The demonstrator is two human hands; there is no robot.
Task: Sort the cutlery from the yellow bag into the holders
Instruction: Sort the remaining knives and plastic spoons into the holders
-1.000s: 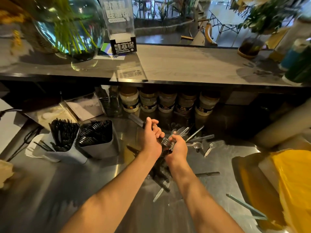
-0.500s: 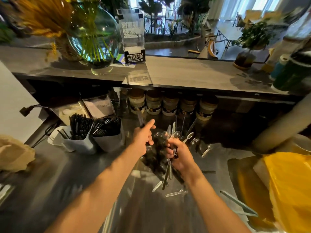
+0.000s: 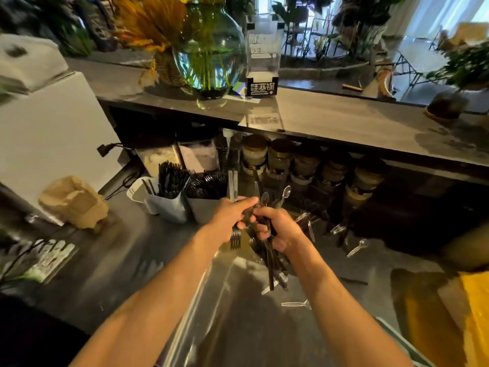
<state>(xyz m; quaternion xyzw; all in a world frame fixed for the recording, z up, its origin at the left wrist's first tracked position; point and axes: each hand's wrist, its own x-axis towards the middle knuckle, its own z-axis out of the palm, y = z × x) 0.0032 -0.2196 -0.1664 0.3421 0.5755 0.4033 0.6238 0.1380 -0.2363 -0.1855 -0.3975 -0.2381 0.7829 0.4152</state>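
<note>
My left hand [image 3: 229, 221] grips a black plastic fork [image 3: 234, 239], tines pointing down, handle sticking up past the fingers. My right hand [image 3: 278, 228] grips a mixed bundle of cutlery [image 3: 270, 260], clear spoons on top and dark handles below. The two hands touch above the steel counter. Two white holders stand just left of them: the left holder [image 3: 164, 205] and the right holder [image 3: 202, 209] are both packed with black cutlery. Loose clear spoons [image 3: 357, 247] lie on the counter. The yellow bag [image 3: 473, 313] sits at the far right.
A row of lidded jars [image 3: 277, 160] stands under the upper shelf behind the hands. A crumpled brown paper bag [image 3: 74, 201] lies left of the holders. A glass vase [image 3: 210, 56] and a clear sign stand [image 3: 263, 54] sit on the shelf above.
My hands came together, where before they were a little apart. The fork in my left hand now hangs tines down. The view tilted up and shifted right.
</note>
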